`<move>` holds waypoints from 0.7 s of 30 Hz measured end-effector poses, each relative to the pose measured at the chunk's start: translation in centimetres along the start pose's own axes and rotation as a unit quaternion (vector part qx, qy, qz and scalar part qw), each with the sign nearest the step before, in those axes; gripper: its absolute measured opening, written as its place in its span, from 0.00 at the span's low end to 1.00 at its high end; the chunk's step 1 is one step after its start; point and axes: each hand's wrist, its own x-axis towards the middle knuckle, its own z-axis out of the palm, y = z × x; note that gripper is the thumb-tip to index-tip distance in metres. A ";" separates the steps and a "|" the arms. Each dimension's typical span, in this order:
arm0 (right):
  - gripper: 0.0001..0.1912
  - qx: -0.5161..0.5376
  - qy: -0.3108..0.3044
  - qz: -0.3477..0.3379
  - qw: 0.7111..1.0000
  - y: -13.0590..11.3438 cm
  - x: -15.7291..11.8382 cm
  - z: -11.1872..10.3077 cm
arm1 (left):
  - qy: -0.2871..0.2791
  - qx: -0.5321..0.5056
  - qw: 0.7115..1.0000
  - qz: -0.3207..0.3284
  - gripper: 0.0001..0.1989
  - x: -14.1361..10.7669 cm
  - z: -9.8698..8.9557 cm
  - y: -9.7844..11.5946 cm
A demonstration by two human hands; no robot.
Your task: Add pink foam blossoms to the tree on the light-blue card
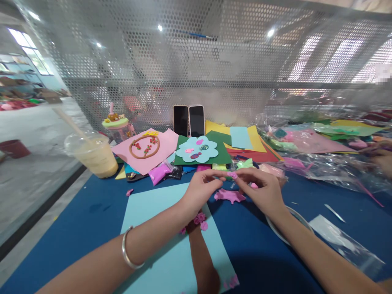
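Between the fingertips of both my hands is a small pink clay flower (232,174). My right hand (261,185) pinches it, and the fingers of my left hand (204,190) are drawn together at its left side. Just below lies a torn lump of pink clay (229,196). Under my left forearm a light blue sheet (159,249) carries a brown clay tree trunk (202,257). Several pink clay flowers (200,218) sit around the trunk's top, partly hidden by my left hand. More pink pieces (232,281) show at the sheet's lower right corner.
A drink cup (94,157) with a straw stands at left. Two phones (196,121) lean at the back, behind coloured paper (225,157) and a clay-decorated pink sheet (165,143). Clay packets (161,172), a round rim (295,218) and plastic bags (346,241) lie around. A co-worker's hand (381,153) shows far right.
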 end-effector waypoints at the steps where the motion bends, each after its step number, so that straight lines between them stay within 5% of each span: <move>1: 0.04 -0.002 0.002 -0.003 1.000 0.0 0.0 0.0 | -0.002 -0.002 1.000 0.002 0.13 0.0 0.0 0.0; 21: 0.05 -0.110 0.029 -0.095 0.989 -0.7 0.1 0.0 | -0.029 0.018 0.999 -0.003 0.17 -0.1 -0.1 -0.3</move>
